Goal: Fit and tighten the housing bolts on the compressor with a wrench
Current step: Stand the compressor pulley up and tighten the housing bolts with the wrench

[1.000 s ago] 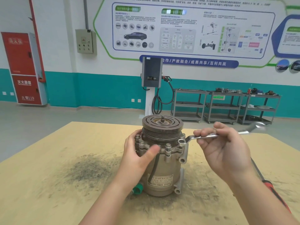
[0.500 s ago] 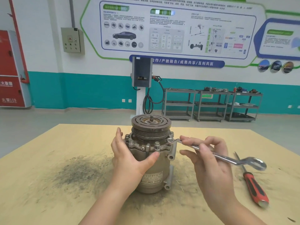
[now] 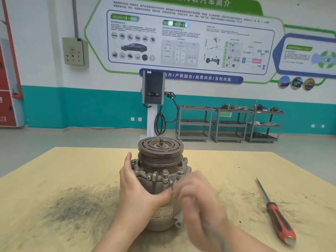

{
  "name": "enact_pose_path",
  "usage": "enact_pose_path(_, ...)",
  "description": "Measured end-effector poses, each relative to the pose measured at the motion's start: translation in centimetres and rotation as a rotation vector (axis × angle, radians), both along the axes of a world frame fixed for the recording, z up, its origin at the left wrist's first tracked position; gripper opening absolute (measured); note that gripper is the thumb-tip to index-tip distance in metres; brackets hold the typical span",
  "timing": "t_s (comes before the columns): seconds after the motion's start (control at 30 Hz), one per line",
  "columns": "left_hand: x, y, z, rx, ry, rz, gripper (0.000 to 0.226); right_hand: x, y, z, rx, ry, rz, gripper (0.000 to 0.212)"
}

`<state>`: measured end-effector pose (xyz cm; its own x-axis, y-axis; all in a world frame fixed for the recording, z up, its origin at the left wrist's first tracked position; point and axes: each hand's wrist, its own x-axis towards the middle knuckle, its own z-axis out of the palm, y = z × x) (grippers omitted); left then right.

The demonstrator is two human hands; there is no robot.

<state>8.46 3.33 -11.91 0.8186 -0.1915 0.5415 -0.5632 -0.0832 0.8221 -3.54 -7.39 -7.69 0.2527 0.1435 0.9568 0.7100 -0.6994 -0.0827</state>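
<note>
Right hand: the right hand was blurred, fingers curled round the wrench, its head seemingly at a front bolt.
Left hand: the left hand wrapped the compressor, thumb across the front, fingers behind the flange.
Compressor: it stood upright mid-table, pulley on top.
Handling: likely heavy, rigid metal, perhaps oily; best braced at the body below the flange.
Nearby: a red-handled screwdriver lay well apart, rightwards.

right hand motion-blurred, wrench — indistinct
</note>
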Motion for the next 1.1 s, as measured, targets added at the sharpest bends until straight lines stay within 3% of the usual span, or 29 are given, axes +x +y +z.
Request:
enact_pose_path(0.13, 0.9, 0.0, -0.2, -0.005, 0.014, -0.024, 0.127, 0.7, -0.8, 4.0, 0.541, 0.08, 0.067, 0.018)
enact_pose_path(0.27, 0.8, -0.1, -0.1, 0.01, 0.027, -0.007, 0.133, 2.3, -3.4, 6.2, 0.947, 0.353, 0.199, 0.021)
enact_pose_path(0.4, 0.3, -0.4, 0.1, 0.04, 0.009, 0.039, 0.12, 3.2, -5.2, 6.2, 1.213, 0.503, 0.455, 0.027)
enact_pose_path(0.57, 0.4, -0.7, 0.5, 0.044, 0.025, 0.021, 0.131, 3.3, -6.9, 5.7, 1.252, 0.509, 0.54, 0.027)
enact_pose_path(0.8, 0.2, -0.3, 0.7, 0.041, 0.069, -0.035, 0.127, 3.8, -7.6, 4.8, 1.188, 0.535, 0.575, 0.022)
enact_pose_path(1.1, -0.4, 0.4, 1.2, 0.039, 0.127, -0.098, 0.132, 3.2, -7.9, 4.4, 1.109, 0.625, 0.566, 0.004)
